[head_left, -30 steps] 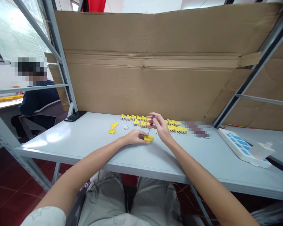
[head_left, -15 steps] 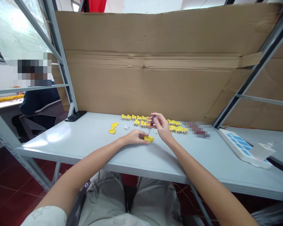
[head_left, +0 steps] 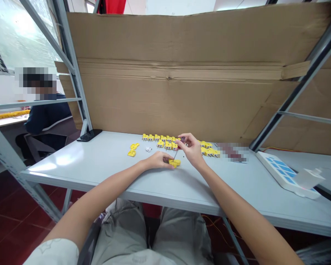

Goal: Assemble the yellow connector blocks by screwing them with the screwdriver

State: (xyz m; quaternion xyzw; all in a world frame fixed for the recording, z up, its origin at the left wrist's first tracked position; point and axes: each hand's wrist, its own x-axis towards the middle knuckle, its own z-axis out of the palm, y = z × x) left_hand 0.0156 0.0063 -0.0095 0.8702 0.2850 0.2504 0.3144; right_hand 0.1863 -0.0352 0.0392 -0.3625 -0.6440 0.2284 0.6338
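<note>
My left hand (head_left: 159, 160) is closed on a small yellow plastic part (head_left: 175, 163), keeping it on the table. Between the fingers of my right hand (head_left: 191, 147) is a screwdriver (head_left: 179, 145) with a dark reddish-purple handle. Its thin shaft slants down to the yellow part, and the tip seems to touch it, though the exact contact is too small to make out. Behind my hands stand rows of similar yellow pieces (head_left: 160, 143) with dark round holes. To the left lie two loose yellow pieces (head_left: 131, 152) and a small white part (head_left: 148, 149).
More yellow pieces (head_left: 209, 151) sit right of my right hand, beside a blurred-out patch. A white power strip (head_left: 281, 173) with a plugged-in adapter lies at the right. A phone-like black object (head_left: 86, 137) is by the left post. Cardboard (head_left: 171, 103) walls the back; a seated person (head_left: 49, 114) is beyond.
The screwdriver's handle has tilted to the right, and the fingers of my right hand have shifted around it. My left hand and the yellow part stay in place.
</note>
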